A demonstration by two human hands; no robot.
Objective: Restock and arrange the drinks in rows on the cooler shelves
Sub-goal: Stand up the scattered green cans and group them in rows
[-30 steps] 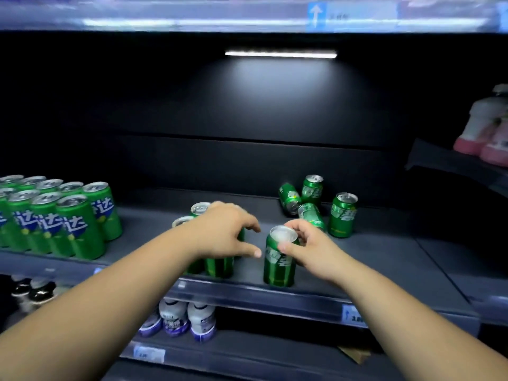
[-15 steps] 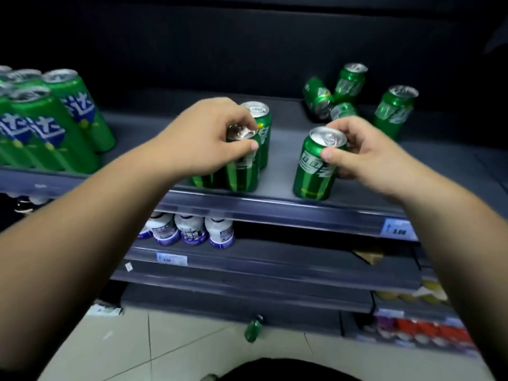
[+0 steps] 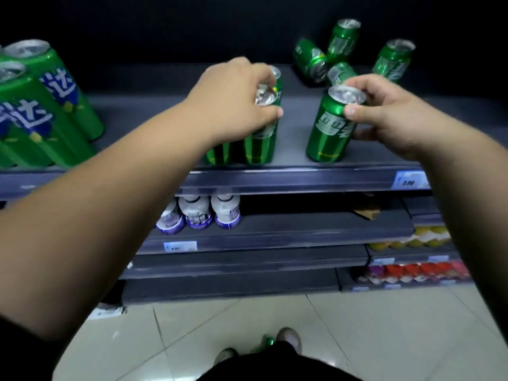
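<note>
a green can (image 3: 330,127) is gripped near its top rim by the right hand (image 3: 384,116), thumb on the near side and the other fingers curled round the far side, so the hand is closed on it; the can is stood upright at the front edge of the cooler shelf (image 3: 302,177), just left of the hand's palm. over to the left, a small cluster of green cans (image 3: 261,141) is covered from above by the left hand (image 3: 233,103), fingers wrapped down over the silver tops and clamped on the front can. three cans can be counted in that cluster: two at the front edge side by side and one behind, though part of it is hidden by the hand so more can't be ruled out. the single can and the cluster are kept apart by a bare gap of shelf. at the back right, four loose green cans (image 3: 343,53) are seen, two upright-ish and two tipped over and touching. on the far left, taller green cans with blue labels (image 3: 46,111) are lined up in rows, at least four visible before they get cut off by the frame edge. one shelf down, three white bottles with purple bases (image 3: 198,213) are set in a row. a price tag (image 3: 408,180) is clipped on the shelf's front strip below the right hand. one more green can (image 3: 268,342) is spotted on the tiled floor by the person's shoes.
</note>
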